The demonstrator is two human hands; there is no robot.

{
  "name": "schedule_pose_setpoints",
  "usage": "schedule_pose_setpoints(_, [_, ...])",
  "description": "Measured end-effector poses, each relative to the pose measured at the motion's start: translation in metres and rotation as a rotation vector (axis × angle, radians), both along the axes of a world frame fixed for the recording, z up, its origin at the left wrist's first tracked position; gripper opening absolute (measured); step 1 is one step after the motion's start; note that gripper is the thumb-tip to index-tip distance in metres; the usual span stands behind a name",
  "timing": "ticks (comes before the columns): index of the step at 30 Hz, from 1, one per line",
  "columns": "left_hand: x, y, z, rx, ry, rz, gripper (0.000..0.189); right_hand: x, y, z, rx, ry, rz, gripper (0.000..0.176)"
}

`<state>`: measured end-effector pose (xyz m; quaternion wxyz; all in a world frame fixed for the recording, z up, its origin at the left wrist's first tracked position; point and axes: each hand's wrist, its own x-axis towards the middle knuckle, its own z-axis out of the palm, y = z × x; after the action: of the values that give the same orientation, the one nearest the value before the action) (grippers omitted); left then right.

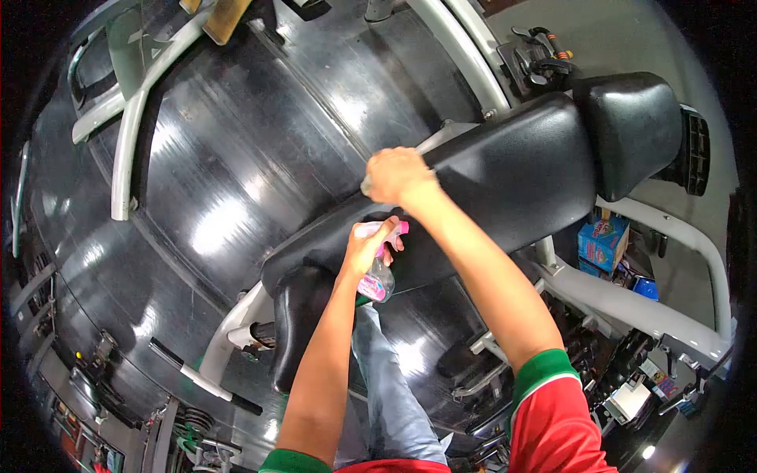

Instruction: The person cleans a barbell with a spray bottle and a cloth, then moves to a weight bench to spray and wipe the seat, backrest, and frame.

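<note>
Fingers curled, my left hand (364,251) is closed round the neck of a spray bottle (377,282), which stands out to the right of my palm, its body towards the near side. Farther off and to the right, my right hand (400,175) is clenched on a pale, cloth-like thing (366,185), mostly hidden by my fingers. The bottle is clear, with a pink label and a pink nozzle (404,227) facing right. On the left, dark, glossy floor (229,158) shows streaks of light and white metal tubes (124,158). Beneath my hands, a black padded bench (512,165) runs from near left to far right, where a separate black pad (635,118) adjoins it. On the right, a blue box (603,243) sits beside the white frame (631,303).
</note>
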<state>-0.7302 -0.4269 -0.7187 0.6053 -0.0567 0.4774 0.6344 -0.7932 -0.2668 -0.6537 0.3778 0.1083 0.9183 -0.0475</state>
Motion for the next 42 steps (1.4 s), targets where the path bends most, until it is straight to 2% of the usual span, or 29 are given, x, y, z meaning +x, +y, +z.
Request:
schedule_pose_setpoints(2, [0.0,-0.008,0.006,-0.043,-0.026,-0.021,0.046,0.008,-0.011,-0.009,-0.019,0.031,0.016,0.035])
schedule_pose_setpoints(4, [-0.001,-0.02,0.018,-0.094,-0.015,-0.001,0.045,0.015,-0.013,-0.008,-0.082,0.118,0.1,0.024])
schedule_pose_setpoints(5, [-0.004,-0.027,0.024,-0.142,-0.001,0.019,0.045,0.022,-0.009,-0.005,-0.083,0.12,0.102,0.024])
schedule_pose_setpoints(7, [-0.009,-0.044,0.032,-0.16,-0.105,0.091,0.053,0.04,0.007,0.018,-0.173,0.273,0.053,0.02])
schedule_pose_setpoints(9, [-0.009,-0.064,0.027,-0.153,-0.096,0.099,0.062,0.055,0.014,0.033,-0.055,0.387,-0.051,0.018])
schedule_pose_setpoints(11, [-0.005,-0.078,0.029,-0.158,-0.105,0.119,0.064,0.058,0.017,0.054,0.103,0.382,-0.131,0.025])
schedule_pose_setpoints(15, [0.011,-0.092,0.032,-0.16,-0.086,0.199,0.061,0.079,-0.002,0.046,0.133,0.579,-0.228,0.031])
schedule_pose_setpoints(17, [0.02,-0.095,0.032,-0.182,-0.09,0.304,0.06,0.085,-0.024,0.027,0.113,0.552,-0.232,0.039])
schedule_pose_setpoints(22, [0.034,-0.104,0.027,-0.222,-0.072,0.311,0.057,0.101,-0.075,0.0,-0.059,0.534,-0.175,0.043])
schedule_pose_setpoints(26, [0.036,-0.109,0.033,-0.269,-0.012,0.318,0.055,0.114,-0.06,0.015,0.001,0.482,-0.171,0.041])
schedule_pose_setpoints(33, [0.038,-0.086,0.055,-0.275,0.063,0.302,0.048,0.14,-0.012,0.063,0.147,0.704,-0.452,0.037])
schedule_pose_setpoints(39, [0.044,-0.057,0.055,-0.269,0.035,0.328,0.042,0.152,-0.021,0.058,0.152,0.734,-0.515,0.035])
schedule_pose_setpoints(42, [0.044,-0.061,0.061,-0.301,0.118,0.325,0.052,0.144,-0.037,0.044,0.113,0.777,-0.565,0.037])
